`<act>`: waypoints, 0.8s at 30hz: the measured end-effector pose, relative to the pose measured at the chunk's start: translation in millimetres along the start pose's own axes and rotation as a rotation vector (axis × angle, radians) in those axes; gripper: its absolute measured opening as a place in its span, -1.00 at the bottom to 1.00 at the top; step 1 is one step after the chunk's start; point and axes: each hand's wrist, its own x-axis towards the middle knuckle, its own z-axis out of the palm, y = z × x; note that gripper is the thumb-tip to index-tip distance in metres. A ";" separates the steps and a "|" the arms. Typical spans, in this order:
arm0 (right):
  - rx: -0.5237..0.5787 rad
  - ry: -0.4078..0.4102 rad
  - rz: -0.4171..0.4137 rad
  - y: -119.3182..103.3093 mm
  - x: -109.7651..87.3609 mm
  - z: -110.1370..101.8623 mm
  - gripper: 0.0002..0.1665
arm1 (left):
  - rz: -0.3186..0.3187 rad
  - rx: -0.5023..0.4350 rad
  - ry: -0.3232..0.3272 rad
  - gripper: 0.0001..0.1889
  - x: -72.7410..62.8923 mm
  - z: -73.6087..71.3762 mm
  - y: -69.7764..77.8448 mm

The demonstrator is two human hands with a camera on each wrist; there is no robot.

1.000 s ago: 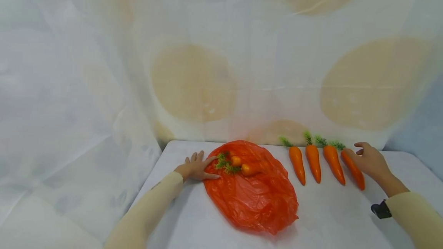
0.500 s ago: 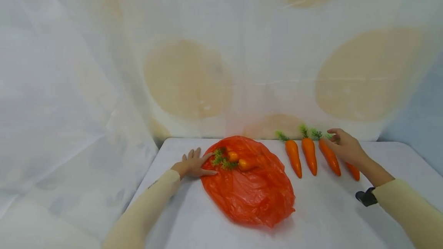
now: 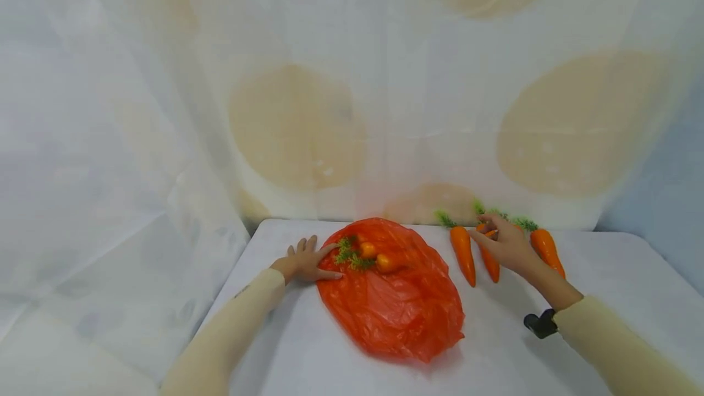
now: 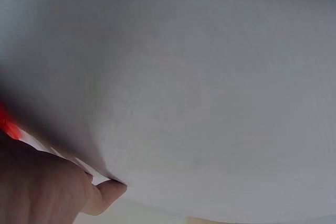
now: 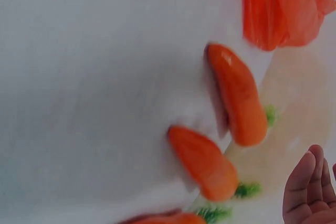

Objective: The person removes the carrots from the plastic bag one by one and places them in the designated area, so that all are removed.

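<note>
In the head view, a red plastic bag (image 3: 407,316) lies spread on the table, with two orange carrots (image 3: 389,263) with green tops on its upper left part. My left hand (image 3: 307,264) rests on the bag's left edge, fingers spread; it also shows in the left wrist view (image 4: 44,190). Right of the bag, several carrots (image 3: 463,255) lie in a row. My right hand (image 3: 508,246) is over the middle of that row, holding nothing, and hides most of one carrot. The right wrist view shows bent fingers (image 5: 296,187) apart from the carrots (image 5: 239,98).
The white table (image 3: 308,353) carries the bag and the row of carrots. A pale cloth backdrop (image 3: 418,96) with tan spots stands right behind its far edge. Another white cloth (image 3: 110,249) hangs along the left side.
My right hand has moved left along the row, from the rightmost carrot to the middle ones. That rightmost carrot is in sight again. The left hand stays on the bag.
</note>
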 end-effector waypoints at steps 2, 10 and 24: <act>0.013 -0.008 -0.025 -5.1 0.2 7.3 -0.30 | -0.002 0.001 -0.006 0.01 0.1 0.4 -0.8; 0.049 -0.052 -0.063 -26.6 7.3 26.5 -0.31 | -0.019 -0.024 0.003 -0.01 -3.9 -3.0 2.3; 0.096 -0.076 -0.144 -45.1 15.1 37.7 -0.38 | -0.010 -0.010 0.005 0.01 3.2 1.5 -1.7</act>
